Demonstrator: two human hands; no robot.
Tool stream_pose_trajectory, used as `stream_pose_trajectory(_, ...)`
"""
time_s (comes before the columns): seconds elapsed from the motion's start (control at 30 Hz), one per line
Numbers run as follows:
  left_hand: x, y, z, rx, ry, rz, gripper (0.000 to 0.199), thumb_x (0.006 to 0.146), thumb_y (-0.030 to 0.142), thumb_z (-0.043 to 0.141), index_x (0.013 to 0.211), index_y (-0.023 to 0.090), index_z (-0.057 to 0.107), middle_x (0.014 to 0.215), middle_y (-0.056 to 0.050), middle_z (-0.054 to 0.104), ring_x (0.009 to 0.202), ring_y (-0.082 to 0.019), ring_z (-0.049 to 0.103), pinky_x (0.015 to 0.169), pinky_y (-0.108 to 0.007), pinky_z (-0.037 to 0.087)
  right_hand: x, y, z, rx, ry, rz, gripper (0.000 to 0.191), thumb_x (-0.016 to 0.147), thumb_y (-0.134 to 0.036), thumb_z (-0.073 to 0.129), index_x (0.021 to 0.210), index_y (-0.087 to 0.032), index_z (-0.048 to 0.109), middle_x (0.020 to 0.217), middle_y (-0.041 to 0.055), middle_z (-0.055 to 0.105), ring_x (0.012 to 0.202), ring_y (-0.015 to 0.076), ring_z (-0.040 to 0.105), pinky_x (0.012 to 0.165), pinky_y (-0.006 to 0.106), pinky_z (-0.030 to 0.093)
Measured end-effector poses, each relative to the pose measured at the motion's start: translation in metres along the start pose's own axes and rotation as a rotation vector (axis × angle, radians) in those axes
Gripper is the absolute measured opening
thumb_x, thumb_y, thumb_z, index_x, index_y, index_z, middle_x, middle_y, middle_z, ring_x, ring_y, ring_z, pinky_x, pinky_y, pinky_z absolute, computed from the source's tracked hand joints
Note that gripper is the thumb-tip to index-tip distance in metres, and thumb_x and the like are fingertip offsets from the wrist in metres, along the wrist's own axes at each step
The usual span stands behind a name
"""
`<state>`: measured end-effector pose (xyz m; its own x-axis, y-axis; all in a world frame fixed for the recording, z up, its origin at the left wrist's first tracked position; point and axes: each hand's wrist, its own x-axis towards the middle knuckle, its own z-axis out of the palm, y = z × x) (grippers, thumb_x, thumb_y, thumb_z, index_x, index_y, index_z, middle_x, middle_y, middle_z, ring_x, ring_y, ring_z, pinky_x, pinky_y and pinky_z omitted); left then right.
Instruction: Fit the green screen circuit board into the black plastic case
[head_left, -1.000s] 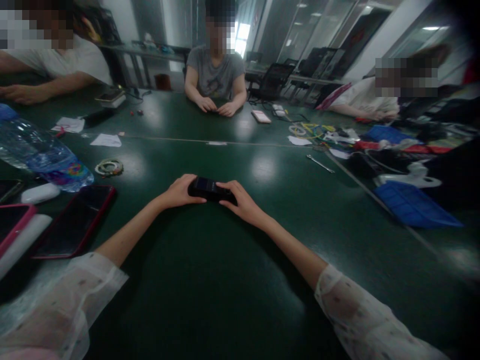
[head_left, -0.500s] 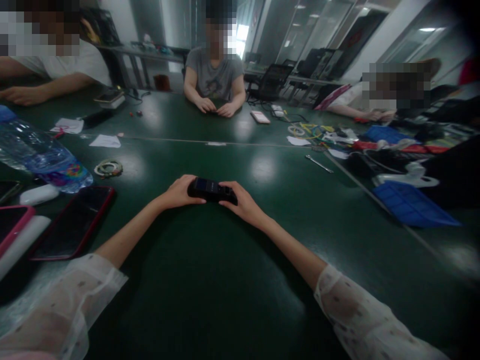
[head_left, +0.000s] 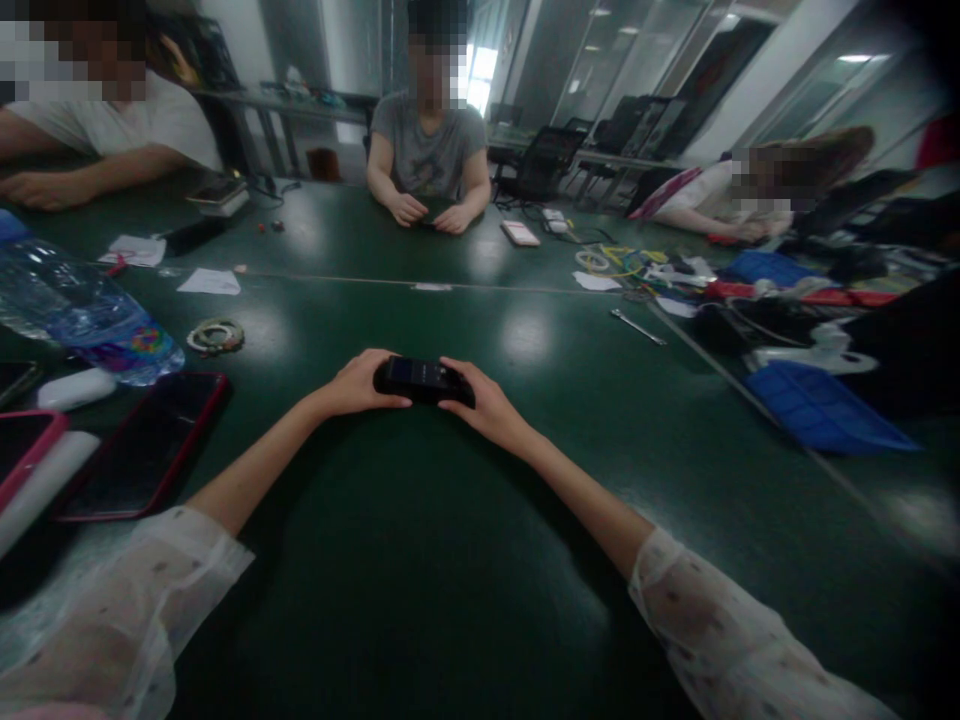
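A small black device with a dark screen and a few small keys lies sideways on the dark green table. My left hand grips its left end, thumb along the near edge and fingers behind. Around the right end is my right hand, its thumb also on the near side. The fingertips behind the device are partly hidden. Closest on the left are a bracelet coil and a dark phone with a red edge.
A water bottle and a white case stand at the left. To the right lie a wrench, a blue tray and tangled cables. Three other people sit around the table; one is directly across.
My right hand's upper finger has shifted off the device's keys toward its far edge, uncovering more of the top face. The device stays in nearly the same place.
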<state>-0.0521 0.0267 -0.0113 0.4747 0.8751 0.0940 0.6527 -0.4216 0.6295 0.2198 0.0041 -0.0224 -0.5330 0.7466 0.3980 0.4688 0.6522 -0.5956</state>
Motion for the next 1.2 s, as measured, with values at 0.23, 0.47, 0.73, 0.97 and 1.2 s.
stream_pose_trajectory(0.23, 0.000, 0.000, -0.002, -0.048, -0.036, -0.048, 0.077, 0.069, 0.066, 0.072, 0.130, 0.022, 0.055, 0.137, -0.014, 0.050, 0.125, -0.035, 0.048, 0.104, -0.052, 0.041, 0.000, 0.001, 0.000, 0.006, 0.035, 0.016, 0.064, 0.084, -0.019, 0.068, 0.140, -0.029, 0.039, 0.138, 0.0079, 0.054, 0.128, 0.0257, 0.053, 0.109, 0.053, 0.045)
stream_pose_trajectory(0.47, 0.002, 0.002, -0.006, -0.103, -0.082, 0.013, 0.061, 0.091, 0.068, 0.039, 0.131, 0.026, 0.057, 0.137, -0.009, 0.053, 0.132, -0.032, 0.041, 0.111, -0.053, 0.032, 0.000, -0.002, -0.002, -0.034, 0.035, 0.000, 0.059, 0.084, -0.018, 0.067, 0.136, -0.029, 0.042, 0.133, 0.0073, 0.056, 0.126, 0.0266, 0.054, 0.106, 0.054, 0.046)
stream_pose_trajectory(0.73, 0.000, 0.007, -0.008, -0.263, -0.108, -0.094, 0.053, 0.089, 0.061, 0.051, 0.127, 0.026, 0.059, 0.131, -0.008, 0.058, 0.121, -0.030, 0.054, 0.099, -0.045, 0.046, 0.000, -0.004, -0.003, -0.003, 0.028, -0.013, 0.055, 0.085, -0.017, 0.067, 0.133, -0.030, 0.043, 0.129, 0.0074, 0.055, 0.122, 0.0262, 0.055, 0.103, 0.053, 0.047)
stream_pose_trajectory(0.97, 0.001, 0.006, -0.010, -0.440, -0.165, -0.090, 0.049, 0.086, 0.054, 0.059, 0.124, 0.023, 0.059, 0.124, -0.007, 0.063, 0.113, -0.026, 0.060, 0.095, -0.041, 0.048, 0.001, -0.001, -0.002, 0.106, 0.031, -0.005, 0.054, 0.082, -0.015, 0.070, 0.128, -0.028, 0.046, 0.124, 0.0060, 0.057, 0.114, 0.0239, 0.059, 0.099, 0.049, 0.050)
stream_pose_trajectory(1.2, 0.000, 0.007, -0.011, -0.466, -0.172, -0.119, 0.049, 0.085, 0.053, 0.060, 0.124, 0.023, 0.060, 0.124, -0.007, 0.064, 0.114, -0.027, 0.060, 0.096, -0.042, 0.047, 0.002, 0.000, -0.002, 0.140, 0.017, 0.017, 0.054, 0.082, -0.016, 0.070, 0.129, -0.028, 0.045, 0.127, 0.0064, 0.057, 0.121, 0.0248, 0.057, 0.104, 0.052, 0.047)
